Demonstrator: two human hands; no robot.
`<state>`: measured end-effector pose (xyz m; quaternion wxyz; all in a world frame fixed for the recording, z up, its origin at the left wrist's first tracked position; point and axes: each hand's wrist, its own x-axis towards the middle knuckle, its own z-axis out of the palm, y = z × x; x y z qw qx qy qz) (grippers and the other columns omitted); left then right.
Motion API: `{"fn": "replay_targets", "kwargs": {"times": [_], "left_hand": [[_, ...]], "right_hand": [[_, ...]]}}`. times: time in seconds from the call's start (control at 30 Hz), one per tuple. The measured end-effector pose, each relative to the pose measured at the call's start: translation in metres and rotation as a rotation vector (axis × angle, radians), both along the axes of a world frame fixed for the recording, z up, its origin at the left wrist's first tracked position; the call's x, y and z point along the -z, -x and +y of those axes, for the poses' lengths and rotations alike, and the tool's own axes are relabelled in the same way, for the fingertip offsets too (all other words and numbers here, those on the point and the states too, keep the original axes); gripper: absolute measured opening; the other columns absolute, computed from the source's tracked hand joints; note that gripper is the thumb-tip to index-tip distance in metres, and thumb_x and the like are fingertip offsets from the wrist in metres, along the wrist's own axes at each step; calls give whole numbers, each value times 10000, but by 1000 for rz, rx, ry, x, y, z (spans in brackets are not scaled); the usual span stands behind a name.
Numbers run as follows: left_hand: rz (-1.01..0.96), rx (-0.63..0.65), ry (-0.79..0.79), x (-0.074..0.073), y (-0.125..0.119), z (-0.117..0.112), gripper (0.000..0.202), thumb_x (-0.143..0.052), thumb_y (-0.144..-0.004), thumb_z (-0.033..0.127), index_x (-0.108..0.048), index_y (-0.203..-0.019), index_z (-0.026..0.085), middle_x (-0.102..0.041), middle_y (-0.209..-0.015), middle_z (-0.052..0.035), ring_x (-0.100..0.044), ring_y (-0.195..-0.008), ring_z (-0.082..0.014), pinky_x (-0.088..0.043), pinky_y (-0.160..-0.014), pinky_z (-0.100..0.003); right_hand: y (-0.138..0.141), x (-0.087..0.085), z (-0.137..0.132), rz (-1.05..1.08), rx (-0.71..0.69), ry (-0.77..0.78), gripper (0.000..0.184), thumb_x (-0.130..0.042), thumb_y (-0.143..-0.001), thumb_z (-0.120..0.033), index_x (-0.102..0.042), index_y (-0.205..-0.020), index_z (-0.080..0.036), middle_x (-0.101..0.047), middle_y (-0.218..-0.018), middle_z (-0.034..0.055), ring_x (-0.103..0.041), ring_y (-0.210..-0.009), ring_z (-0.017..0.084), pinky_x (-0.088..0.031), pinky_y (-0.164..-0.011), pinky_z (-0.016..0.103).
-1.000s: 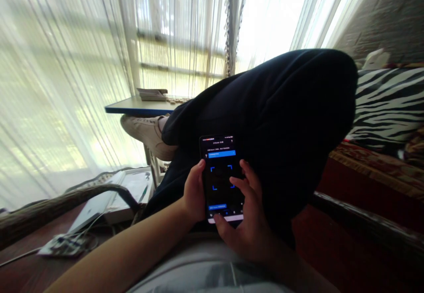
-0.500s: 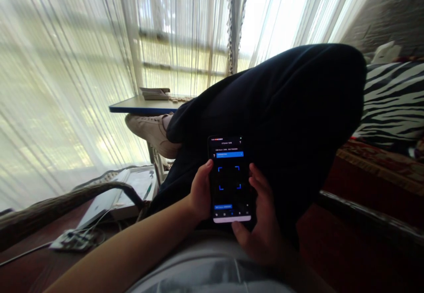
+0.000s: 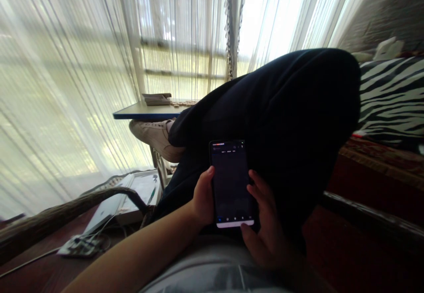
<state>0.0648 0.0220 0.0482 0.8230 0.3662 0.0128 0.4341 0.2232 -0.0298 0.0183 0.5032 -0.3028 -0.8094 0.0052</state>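
Note:
A black smartphone (image 3: 232, 184) is held upright in front of my lap, its screen lit with a dark page, small icons along the bottom and a pale bar beneath them. My left hand (image 3: 204, 195) grips its left edge, thumb along the side and the other fingers hidden behind. On the other side, my right hand (image 3: 263, 222) is closed around the phone's lower right, fingertips at the right edge and thumb by the bottom edge. Behind the phone are my dark trousers (image 3: 271, 94), one leg crossed over the other.
A blue-edged table (image 3: 132, 111) carries a grey box (image 3: 157, 99) and small tile-like pieces. My beige shoe (image 3: 154, 136) is beside it. At lower left are a curved wooden armrest (image 3: 109, 192), an open white box (image 3: 141, 191) and a power strip (image 3: 82, 244). A zebra-striped cushion (image 3: 391, 98) lies right.
The phone's screen has switched from a page with blue scan-frame corners to a mostly blank dark page. My right thumb has shifted slightly right along the bottom edge. The whole view has moved slightly.

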Motion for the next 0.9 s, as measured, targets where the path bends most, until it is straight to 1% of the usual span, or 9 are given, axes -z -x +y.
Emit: {"fn": "replay_targets", "kwargs": {"times": [0.07,0.2,0.27,0.37,0.43,0.6,0.73,0.83,0.9], "left_hand": [[-2,5,12,2,0,2,579,-697,-724,567,-699,-1103,130,-723,-1036,-104,-627,-1092,-325,-458,-964,-389],[17,44,-5,4,2,5,527,-678,-756,569,-716,-1037,126,-736,-967,-103,-652,-1037,-341,-457,-964,-429],[21,46,-8,5,4,5,506,-688,-757,563,-721,-1025,136,-740,-940,-95,-665,-1005,-341,-470,-944,-431],[40,66,-31,5,5,6,519,-688,-761,569,-718,-1041,133,-739,-958,-105,-665,-1003,-348,-481,-922,-431],[54,72,-50,5,4,6,527,-692,-750,578,-718,-1030,133,-737,-962,-109,-656,-1024,-359,-477,-931,-438],[45,-42,-26,5,4,6,459,-694,-750,519,-707,-1015,145,-735,-976,-99,-622,-1096,-371,-458,-968,-450],[59,-10,-5,3,4,5,508,-700,-728,542,-700,-1022,128,-729,-981,-110,-605,-1120,-383,-457,-968,-459],[58,5,-3,1,3,4,584,-714,-707,586,-695,-1053,116,-729,-965,-121,-619,-1089,-378,-463,-950,-453],[53,6,-14,1,3,4,605,-708,-707,603,-693,-1057,110,-728,-966,-129,-626,-1070,-374,-468,-936,-444]], "right_hand": [[-1,4,1,17,-5,17,757,-481,-822,-94,-187,-1507,-222,-129,-1595,70,-165,-1467,276,-237,-1189,513],[-2,14,3,56,25,21,708,-494,-843,-129,-237,-1495,-229,-170,-1588,83,-206,-1456,306,-290,-1159,549],[-1,18,5,86,50,11,657,-503,-858,-152,-282,-1472,-232,-205,-1578,91,-241,-1444,311,-343,-1134,536],[3,23,9,205,59,-1,601,-523,-872,-188,-315,-1435,-226,-257,-1555,112,-300,-1421,311,-429,-1079,492],[5,23,11,261,54,-16,582,-524,-879,-200,-317,-1422,-217,-275,-1545,123,-323,-1410,312,-452,-1058,486],[7,19,10,220,108,4,540,-519,-889,-206,-358,-1404,-216,-272,-1543,109,-315,-1410,301,-410,-1090,497],[5,12,4,105,103,1,598,-519,-825,-154,-350,-1396,-215,-207,-1562,88,-271,-1423,290,-374,-1113,468],[3,7,0,-6,87,20,631,-493,-781,-120,-345,-1386,-218,-129,-1582,70,-218,-1438,295,-322,-1138,486],[2,5,-1,-15,84,34,632,-482,-774,-110,-343,-1381,-221,-114,-1584,68,-212,-1438,296,-314,-1137,496]]}}
